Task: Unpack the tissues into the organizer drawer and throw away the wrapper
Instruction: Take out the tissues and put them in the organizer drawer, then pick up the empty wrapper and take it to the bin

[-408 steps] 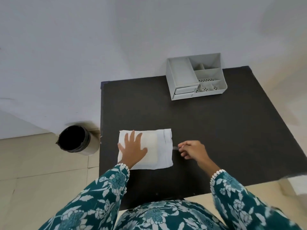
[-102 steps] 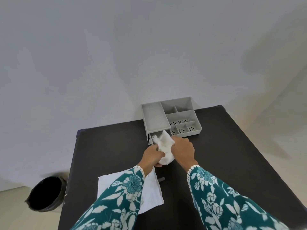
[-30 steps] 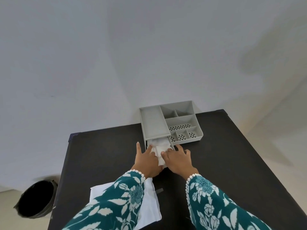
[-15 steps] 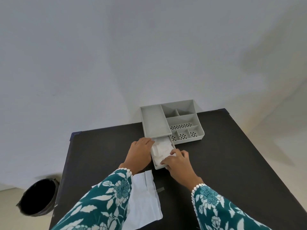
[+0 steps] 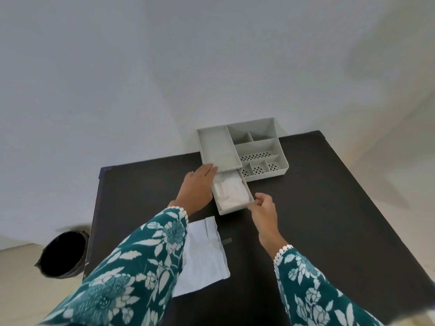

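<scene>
The right hand [image 5: 264, 209] has left the pad [image 5: 231, 194] and now pinches the drawer [image 5: 235, 209] by its front corner. The left hand [image 5: 196, 188] lies flat alongside, and the drawer's length runs straight ahead.

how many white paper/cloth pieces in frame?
2. A crumpled white wad in the open drawer; a flat white sheet on the table nearer the person, partly under the left sleeve. More could be hidden beneath the sleeve.
</scene>
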